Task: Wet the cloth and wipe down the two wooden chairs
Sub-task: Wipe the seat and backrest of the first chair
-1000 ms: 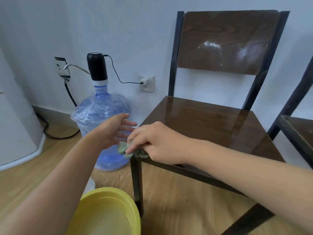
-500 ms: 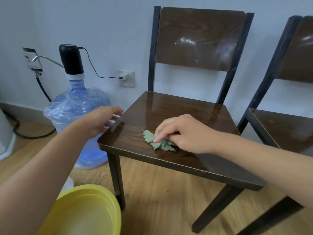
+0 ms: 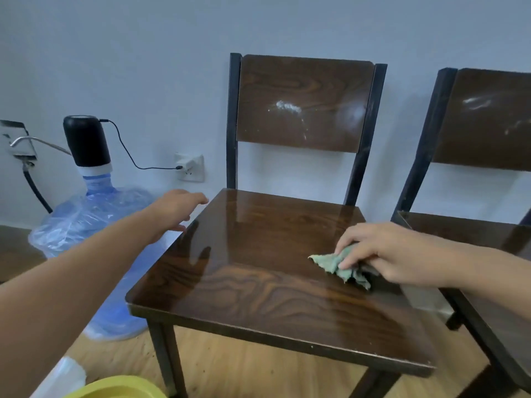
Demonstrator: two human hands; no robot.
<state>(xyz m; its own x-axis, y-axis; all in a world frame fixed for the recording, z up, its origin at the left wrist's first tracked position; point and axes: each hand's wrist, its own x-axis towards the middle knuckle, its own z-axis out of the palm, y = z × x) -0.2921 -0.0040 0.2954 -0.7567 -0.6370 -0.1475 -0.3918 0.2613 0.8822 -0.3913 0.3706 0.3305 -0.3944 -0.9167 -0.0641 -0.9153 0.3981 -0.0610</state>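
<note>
Two hands show: the right hand [image 3: 385, 254] presses the green cloth [image 3: 339, 267] on the near chair's seat [image 3: 258, 282]; the left hand [image 3: 175, 211] hovers open, empty. Seat-only wiping risks missing the white smears on both backrests [image 3: 287, 106]

I see a glossy, wet-looking wood-grain chair seat [image 3: 267, 271] — dark metal frame [image 3: 233, 122], crumpled green cloth [image 3: 336, 265], crinkly plastic-wrapped bottle [image 3: 86, 219]
</note>
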